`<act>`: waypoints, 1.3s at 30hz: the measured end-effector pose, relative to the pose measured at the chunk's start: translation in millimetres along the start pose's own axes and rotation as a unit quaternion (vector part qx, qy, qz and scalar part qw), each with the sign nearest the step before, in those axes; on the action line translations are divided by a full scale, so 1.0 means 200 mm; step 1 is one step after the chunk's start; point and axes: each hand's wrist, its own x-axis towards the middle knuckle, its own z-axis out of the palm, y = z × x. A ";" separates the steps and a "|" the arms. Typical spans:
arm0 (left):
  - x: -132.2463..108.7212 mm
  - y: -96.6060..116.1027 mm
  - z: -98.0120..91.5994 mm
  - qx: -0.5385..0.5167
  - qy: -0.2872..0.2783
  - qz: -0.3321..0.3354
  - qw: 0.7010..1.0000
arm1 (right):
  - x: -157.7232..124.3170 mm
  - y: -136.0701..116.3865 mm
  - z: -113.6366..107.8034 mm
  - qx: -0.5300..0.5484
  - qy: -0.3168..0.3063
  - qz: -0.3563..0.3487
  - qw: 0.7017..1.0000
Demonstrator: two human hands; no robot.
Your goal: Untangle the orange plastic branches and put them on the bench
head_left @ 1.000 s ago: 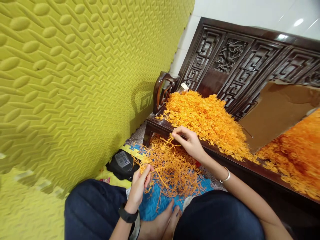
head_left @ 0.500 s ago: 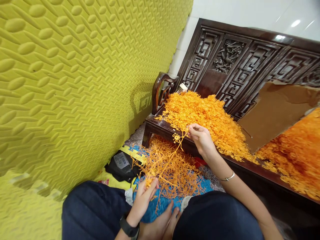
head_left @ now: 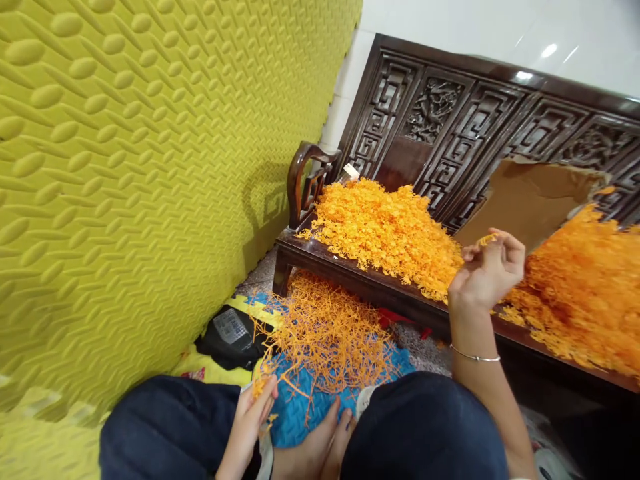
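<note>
My left hand [head_left: 254,408] is low over the left knee, its fingers closed on small orange plastic pieces [head_left: 259,387]. A thin orange stem [head_left: 295,385] shows just beside these fingertips; whether it is in the hand or lies on the pile behind, I cannot tell. Raised above the front of the dark wooden bench, my right hand [head_left: 487,273] pinches a small yellow-orange plastic piece [head_left: 486,239] between thumb and fingers. Behind its wrist spreads a heap of orange flower-like plastic pieces [head_left: 380,227] on the bench seat.
Bare orange branched stems [head_left: 335,333] lie tangled on a blue foam mat [head_left: 287,427] between the knees and bench. The carved wooden bench [head_left: 320,250] also bears a cardboard sheet [head_left: 535,193] and another orange heap [head_left: 590,293]. A black bag [head_left: 233,337] sits left, beside yellow foam matting [head_left: 150,167].
My right hand has moved right and up, away from the branched stem that stretched between both hands, with a small piece in its fingers. My left hand has shifted left and down.
</note>
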 end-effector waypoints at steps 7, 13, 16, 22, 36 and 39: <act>0.03 0.06 0.01 0.026 -0.022 0.030 0.999 | 0.00 -0.11 0.17 -0.031 0.050 -0.220 0.974; 0.03 0.05 0.01 0.039 -0.039 0.031 0.998 | -0.03 0.24 0.23 -0.255 -0.412 -0.065 0.872; 0.03 0.08 0.02 0.054 -0.039 0.049 0.997 | -0.11 0.38 0.20 -0.303 -0.607 0.091 0.729; 0.05 0.18 0.06 0.072 -0.043 0.087 0.993 | -0.28 0.30 0.14 -0.204 -0.783 0.186 0.558; 0.04 0.39 0.07 0.065 -0.058 0.148 0.985 | -0.33 -0.27 -0.04 -0.093 -0.638 0.124 0.754; 0.02 0.44 0.05 0.073 -0.059 0.171 0.981 | -0.27 -0.53 -0.12 -0.049 -0.612 0.102 0.783</act>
